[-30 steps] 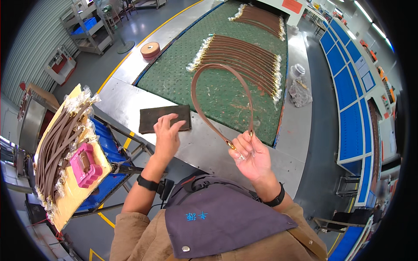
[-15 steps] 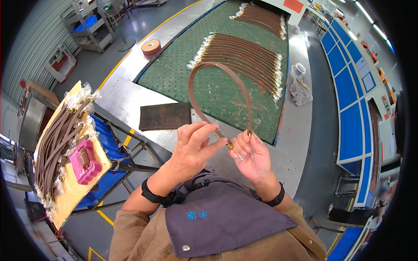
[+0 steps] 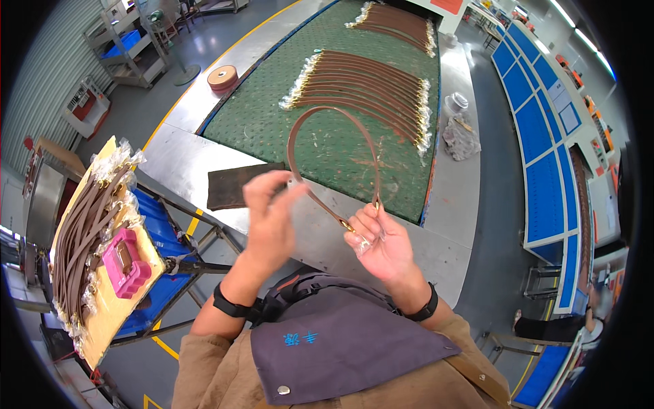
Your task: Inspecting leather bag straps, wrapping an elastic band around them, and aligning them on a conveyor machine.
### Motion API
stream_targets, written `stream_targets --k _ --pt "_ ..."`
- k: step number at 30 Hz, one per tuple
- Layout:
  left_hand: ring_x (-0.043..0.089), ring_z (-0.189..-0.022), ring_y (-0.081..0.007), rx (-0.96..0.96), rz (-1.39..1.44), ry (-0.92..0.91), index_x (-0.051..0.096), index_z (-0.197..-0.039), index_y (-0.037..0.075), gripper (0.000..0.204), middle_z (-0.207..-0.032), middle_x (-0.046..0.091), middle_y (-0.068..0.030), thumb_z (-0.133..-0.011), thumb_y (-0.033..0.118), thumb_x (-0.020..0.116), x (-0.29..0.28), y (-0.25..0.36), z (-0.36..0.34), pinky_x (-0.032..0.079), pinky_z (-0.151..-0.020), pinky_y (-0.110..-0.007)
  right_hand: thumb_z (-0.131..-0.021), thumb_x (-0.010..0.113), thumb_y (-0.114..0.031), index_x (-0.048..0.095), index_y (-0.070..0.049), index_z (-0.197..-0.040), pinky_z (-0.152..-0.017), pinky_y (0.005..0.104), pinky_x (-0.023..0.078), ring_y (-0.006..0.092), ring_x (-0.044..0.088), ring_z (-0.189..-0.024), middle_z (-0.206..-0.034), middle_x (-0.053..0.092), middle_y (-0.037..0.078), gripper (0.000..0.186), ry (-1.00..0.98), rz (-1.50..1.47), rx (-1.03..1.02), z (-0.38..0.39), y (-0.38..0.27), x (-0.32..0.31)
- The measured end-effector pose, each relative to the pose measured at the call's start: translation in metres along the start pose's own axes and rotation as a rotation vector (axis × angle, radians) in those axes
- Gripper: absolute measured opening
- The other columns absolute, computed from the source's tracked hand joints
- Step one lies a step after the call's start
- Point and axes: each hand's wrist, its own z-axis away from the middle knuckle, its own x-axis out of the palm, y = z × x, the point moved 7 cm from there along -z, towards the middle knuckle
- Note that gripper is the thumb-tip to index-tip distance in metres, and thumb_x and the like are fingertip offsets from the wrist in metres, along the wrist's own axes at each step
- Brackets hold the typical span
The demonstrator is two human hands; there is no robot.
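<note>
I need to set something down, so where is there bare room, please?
Free: metal border between brown roll and dark block; green belt left of the nearer strap row. Crowded: yellow board, under straps and pink holder.

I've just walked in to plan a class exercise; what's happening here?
A person's right hand holds both ends of a brown strap, bent into a loop. The left hand, blurred, is by the loop's left side; whether it touches is unclear. Ahead, two batches of similar straps lie on a green surface; more lie on a yellow board at the left.
</note>
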Motion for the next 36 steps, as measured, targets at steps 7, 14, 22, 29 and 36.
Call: stream_targets --k 7,14,22,29,36 --pt "0.044 -0.126 -0.0327 -0.304 -0.66 -0.315 0.062 -0.124 0.008 0.051 -0.134 0.048 -0.0137 -0.076 -0.008 0.057 0.038 -0.178 0.103 0.036 -0.098 -0.045 -0.104 0.049 -0.027 0.046 -0.012 -0.083 -0.068 0.0308 0.038 0.012 0.039 -0.065 -0.068 0.039 -0.004 0.026 -0.023 -0.036 -0.05 0.0 -0.004 -0.003" --pt "0.041 -0.129 -0.0327 -0.356 -0.707 -0.449 0.057 -0.133 0.008 0.061 -0.137 0.048 -0.0094 -0.074 -0.005 0.058 0.053 -0.19 0.125 0.034 -0.099 -0.047 -0.101 0.055 -0.031 0.044 -0.013 -0.08 -0.063 0.0302 0.037 0.011 0.038 -0.062 -0.067 0.038 -0.005 0.03 -0.167 0.114 -0.158 0.005 -0.017 0.008" --pt "0.06 -0.114 -0.0268 -0.525 0.344 -0.358 0.025 -0.153 0.002 0.072 -0.112 0.069 -0.0101 -0.093 0.012 0.065 0.058 -0.097 0.067 0.037 -0.107 -0.043 -0.099 0.059 -0.032 0.047 -0.012 -0.082 -0.065 0.0304 0.038 0.0113 0.039 -0.063 -0.066 0.039 -0.004 0.029 -0.142 0.186 -0.257 0.005 -0.025 0.008" --pt "0.06 -0.117 -0.019 -0.669 0.926 -0.482 0.006 -0.155 -0.005 0.092 -0.116 0.071 -0.0116 -0.093 0.019 0.07 0.089 0.003 0.034 0.034 -0.113 -0.041 -0.099 0.06 -0.034 0.049 -0.011 -0.085 -0.067 0.0311 0.038 0.0121 0.039 -0.066 -0.068 0.038 -0.004 0.029 -0.125 0.347 -0.355 0.005 -0.036 0.009" --pt "0.067 -0.099 -0.016 -0.791 0.966 -0.281 0.008 -0.154 -0.007 0.094 -0.107 0.071 -0.0136 -0.091 0.013 0.074 0.125 0.029 0.023 0.048 -0.097 -0.033 -0.103 0.051 -0.032 0.05 -0.01 -0.088 -0.073 0.0332 0.038 0.0138 0.042 -0.072 -0.074 0.042 -0.001 0.027 -0.215 0.51 -0.497 0.015 -0.062 0.011"
